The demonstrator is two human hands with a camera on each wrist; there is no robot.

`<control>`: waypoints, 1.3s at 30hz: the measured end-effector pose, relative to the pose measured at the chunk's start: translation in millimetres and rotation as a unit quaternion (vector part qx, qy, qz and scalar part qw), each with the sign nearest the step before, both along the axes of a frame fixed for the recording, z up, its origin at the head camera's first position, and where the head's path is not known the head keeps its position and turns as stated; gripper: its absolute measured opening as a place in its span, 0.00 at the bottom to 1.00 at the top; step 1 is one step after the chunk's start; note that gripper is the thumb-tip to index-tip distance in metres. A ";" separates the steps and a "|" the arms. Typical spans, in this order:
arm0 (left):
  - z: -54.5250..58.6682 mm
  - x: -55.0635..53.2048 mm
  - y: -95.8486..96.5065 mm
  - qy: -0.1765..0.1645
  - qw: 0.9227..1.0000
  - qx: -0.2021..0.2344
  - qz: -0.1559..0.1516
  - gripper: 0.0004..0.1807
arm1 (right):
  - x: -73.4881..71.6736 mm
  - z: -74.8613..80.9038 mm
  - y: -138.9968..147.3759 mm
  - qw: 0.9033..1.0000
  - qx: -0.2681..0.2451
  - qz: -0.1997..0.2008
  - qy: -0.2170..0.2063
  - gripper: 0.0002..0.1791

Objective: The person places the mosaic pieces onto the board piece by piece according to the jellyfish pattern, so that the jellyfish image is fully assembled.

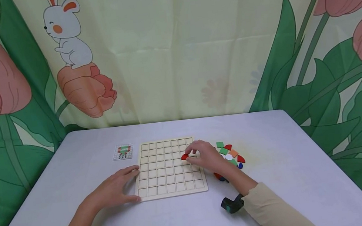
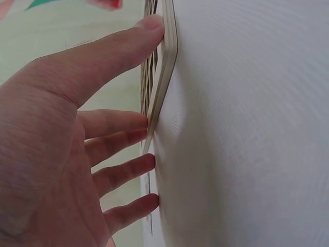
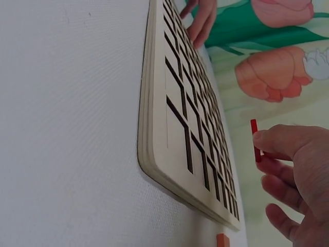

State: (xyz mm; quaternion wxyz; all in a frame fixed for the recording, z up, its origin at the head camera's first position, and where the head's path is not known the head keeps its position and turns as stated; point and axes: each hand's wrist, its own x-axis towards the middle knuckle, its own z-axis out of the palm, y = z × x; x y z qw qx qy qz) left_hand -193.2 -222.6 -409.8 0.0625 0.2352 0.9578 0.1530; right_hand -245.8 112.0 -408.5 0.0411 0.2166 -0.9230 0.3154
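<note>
Right grip (image 1: 207,156) pinches a thin, curved-edged red piece (image 1: 184,157) above the gridded board (image 1: 164,170), left grip (image 1: 118,187) unclenched at its edge.

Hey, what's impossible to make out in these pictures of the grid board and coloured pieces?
Printed card, head view: too small to read square by square.
Coloured pieces, head view: the right arm partly covers them, preventing a count.
Grid board, head view: the right hand hides some cells.
Orange piece, right wrist view: cut off by the bottom edge.

Room nearside of grid board (image 1: 169,171); loose pieces (image 1: 233,153) crowd its right.
</note>
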 end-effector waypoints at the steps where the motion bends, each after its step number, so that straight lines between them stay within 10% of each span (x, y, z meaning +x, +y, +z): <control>1: -0.1 0.0 0.0 0.001 1.000 0.001 0.000 0.49 | -0.6 -0.2 -0.6 1.000 -0.002 0.000 -0.001 0.09; 39: -2.1 -0.3 -0.8 -0.010 1.000 0.007 -0.001 0.50 | -27.4 -8.6 -40.2 0.999 -0.019 0.043 0.003 0.07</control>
